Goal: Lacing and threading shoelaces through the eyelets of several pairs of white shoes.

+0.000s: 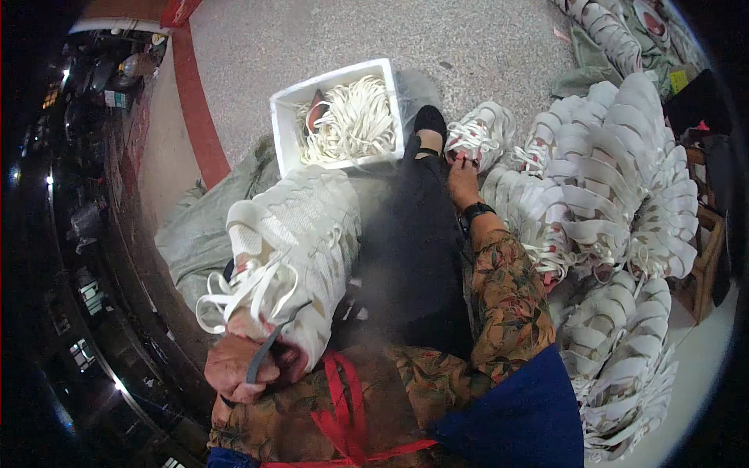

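Note:
A nested row of white sneakers (308,222) lies over my lap. At its near end, loose white laces (257,296) loop out of a sneaker with a pinkish lining. My left hand (238,368) is closed at that sneaker's opening, with a slim grey curved tool (265,351) with a thin pointed end held in its fingers. Stretched forward on the right, my right hand (465,184) grips the pink-lined opening of a laced white sneaker (482,134) on the floor beside my black shoe (429,125). Its fingertips are partly hidden.
A white foam box (279,117) full of white laces (355,121) stands ahead, with a reddish object inside. Large rows of nested white sneakers (601,168) fill the right side. Grey-green cloth (195,234) lies at the left. A wooden frame (706,257) stands far right.

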{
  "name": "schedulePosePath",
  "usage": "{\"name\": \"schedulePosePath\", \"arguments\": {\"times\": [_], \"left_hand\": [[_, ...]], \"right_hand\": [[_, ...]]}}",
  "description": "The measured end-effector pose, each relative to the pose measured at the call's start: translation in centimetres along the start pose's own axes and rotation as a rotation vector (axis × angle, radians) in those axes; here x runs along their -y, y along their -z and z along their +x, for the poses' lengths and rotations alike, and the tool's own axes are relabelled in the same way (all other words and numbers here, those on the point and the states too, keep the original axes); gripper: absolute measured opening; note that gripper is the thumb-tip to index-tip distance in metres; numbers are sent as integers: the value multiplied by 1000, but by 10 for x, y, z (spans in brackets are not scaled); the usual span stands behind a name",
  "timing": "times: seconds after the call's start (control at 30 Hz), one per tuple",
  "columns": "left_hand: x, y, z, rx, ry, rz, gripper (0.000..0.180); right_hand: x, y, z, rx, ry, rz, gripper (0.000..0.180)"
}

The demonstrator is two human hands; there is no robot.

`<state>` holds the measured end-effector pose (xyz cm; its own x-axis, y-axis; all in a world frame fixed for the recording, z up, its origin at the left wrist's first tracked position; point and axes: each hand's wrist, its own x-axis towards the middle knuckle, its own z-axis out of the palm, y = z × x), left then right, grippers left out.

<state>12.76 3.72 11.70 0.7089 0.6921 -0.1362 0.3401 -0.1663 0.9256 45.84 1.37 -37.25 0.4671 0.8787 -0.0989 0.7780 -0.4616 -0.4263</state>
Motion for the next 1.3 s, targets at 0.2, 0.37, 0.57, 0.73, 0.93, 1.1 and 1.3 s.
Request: {"name": "schedulePosePath", "arguments": {"times": [0.2,0.37,0.57,0.73,0.93,1.1,1.3], "left_hand": [[3,5,17,92,33,-118,30],[-3,-13,7,-123,51,-250,35],[-13,-27,16,-263,51,-180,12],[-13,-20,16,-106,-247,74,9],[14,-25,27,-129,-474,264,17],[25,-14,6,-107,-724,355,64],[17,-11,-26,-132,-604,-85,61]], "right_hand": [[-52,-3,33,271,-284,-80,32],[4,75,72,-28,-47,-59,28],[61,276,32,149,-137,1704,12],[172,431,-93,188,172,1618,56],[248,426,-192,360,435,999,48],[293,422,-203,569,548,706,40],[312,419,-209,821,353,950,73]]}}
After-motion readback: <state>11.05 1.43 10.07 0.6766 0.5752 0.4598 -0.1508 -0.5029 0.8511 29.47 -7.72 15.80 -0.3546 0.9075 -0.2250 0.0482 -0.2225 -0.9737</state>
